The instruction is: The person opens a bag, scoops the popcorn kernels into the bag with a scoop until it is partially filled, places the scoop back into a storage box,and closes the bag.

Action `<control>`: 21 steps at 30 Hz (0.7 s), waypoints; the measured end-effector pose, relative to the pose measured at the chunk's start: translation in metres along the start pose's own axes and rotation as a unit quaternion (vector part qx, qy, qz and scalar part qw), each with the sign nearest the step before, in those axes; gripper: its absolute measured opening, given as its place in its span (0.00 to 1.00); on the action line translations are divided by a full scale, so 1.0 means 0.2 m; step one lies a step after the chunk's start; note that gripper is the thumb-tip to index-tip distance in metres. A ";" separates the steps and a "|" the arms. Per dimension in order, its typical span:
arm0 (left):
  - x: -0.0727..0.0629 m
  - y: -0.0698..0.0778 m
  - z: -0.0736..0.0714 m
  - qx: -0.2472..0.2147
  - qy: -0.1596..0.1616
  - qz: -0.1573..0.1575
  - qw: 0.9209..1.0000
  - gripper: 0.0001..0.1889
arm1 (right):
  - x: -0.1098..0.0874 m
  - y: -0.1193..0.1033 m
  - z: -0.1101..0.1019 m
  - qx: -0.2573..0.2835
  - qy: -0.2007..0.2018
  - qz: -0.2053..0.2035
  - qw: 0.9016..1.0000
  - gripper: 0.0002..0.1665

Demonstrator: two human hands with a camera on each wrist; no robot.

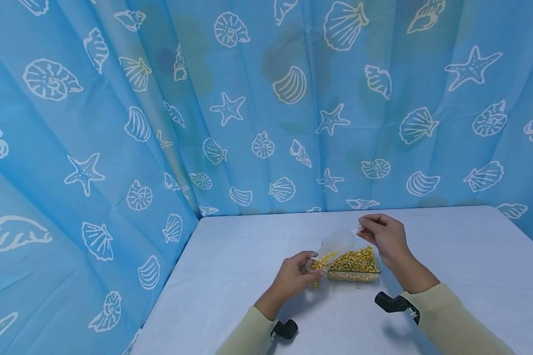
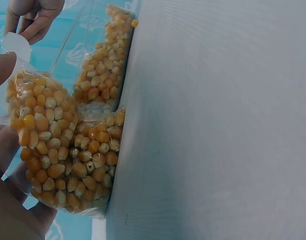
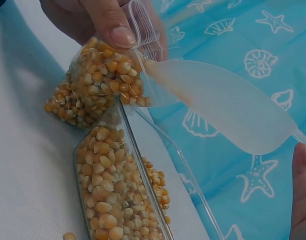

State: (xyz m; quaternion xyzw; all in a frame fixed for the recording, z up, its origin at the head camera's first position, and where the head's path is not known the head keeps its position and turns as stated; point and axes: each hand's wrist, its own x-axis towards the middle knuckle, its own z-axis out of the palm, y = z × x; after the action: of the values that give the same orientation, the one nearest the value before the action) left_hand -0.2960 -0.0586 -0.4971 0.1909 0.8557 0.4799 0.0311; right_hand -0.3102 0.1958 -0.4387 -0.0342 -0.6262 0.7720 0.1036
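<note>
My left hand [image 1: 289, 277] grips a clear zip bag [image 2: 48, 135] by its open mouth, thumb on the near side. Yellow corn kernels fill the lower part of the bag, which hangs beside one end of a glass container [image 1: 354, 278]. A white translucent scoop [image 3: 233, 107] has its tip inside the bag's mouth, tilted down toward it. At the other end my right hand [image 1: 387, 240] pinches the scoop's thin handle. More corn kernels [image 1: 357, 260] lie heaped in the container, below the scoop.
A loose kernel [image 1: 358, 287] lies on the white tabletop [image 1: 231, 276] in front of the container. Behind and to the left hangs a blue curtain [image 1: 257, 98] with white shell prints. Black wrist cameras [image 1: 393, 302] stick out from both sleeves.
</note>
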 end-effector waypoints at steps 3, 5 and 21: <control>0.00 0.00 0.00 0.001 0.000 0.001 1.000 0.25 | 0.00 0.00 0.00 0.001 -0.001 0.000 1.000 0.19; 0.00 0.00 0.00 0.001 0.001 0.003 1.000 0.26 | 0.00 0.00 0.00 -0.001 -0.002 0.000 1.000 0.19; 0.00 0.00 -0.03 -0.003 0.020 0.021 1.000 0.25 | -0.02 -0.04 0.04 -0.062 -0.010 -0.038 0.997 0.21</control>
State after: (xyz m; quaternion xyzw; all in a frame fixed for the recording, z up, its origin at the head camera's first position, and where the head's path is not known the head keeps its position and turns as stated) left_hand -0.2972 -0.0624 -0.4936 0.1994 0.8505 0.4866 0.0048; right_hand -0.3062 0.1897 -0.4293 -0.0091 -0.6744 0.7278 0.1238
